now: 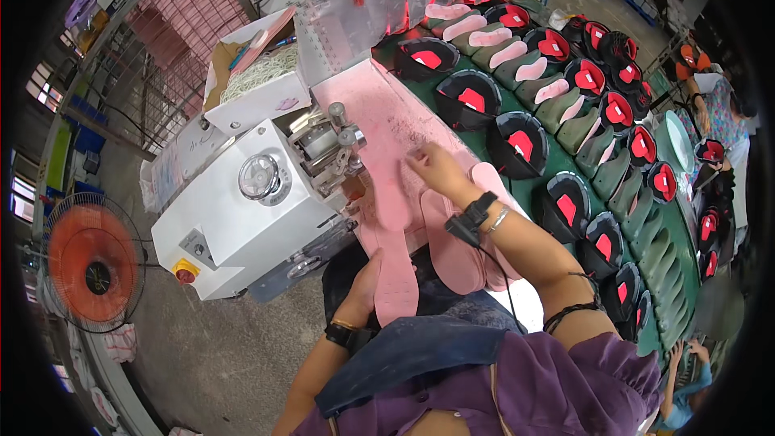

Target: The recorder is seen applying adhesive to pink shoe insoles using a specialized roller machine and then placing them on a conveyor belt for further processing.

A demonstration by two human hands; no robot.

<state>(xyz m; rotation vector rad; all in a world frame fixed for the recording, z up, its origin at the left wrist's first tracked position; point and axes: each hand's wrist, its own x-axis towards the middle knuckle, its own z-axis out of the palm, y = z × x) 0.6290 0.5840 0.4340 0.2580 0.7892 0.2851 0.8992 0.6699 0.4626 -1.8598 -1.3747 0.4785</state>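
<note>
A pink insole (395, 270) is held at its near end by the left hand (363, 287), the grip closed on its edge. Its long axis runs away from the person, the far end pointed at the head of the white machine (250, 202), where it is hidden among the rollers. The right hand (432, 168) is laid flat, fingers spread, on the pink worktop (379, 105), beside a stack of pink insoles (460, 242); nothing is gripped by it. The stack is partly covered by the right forearm. To the right, black-and-red shoe pieces (517, 144) are carried on a green conveyor (565, 153), its far end bent by the lens.
</note>
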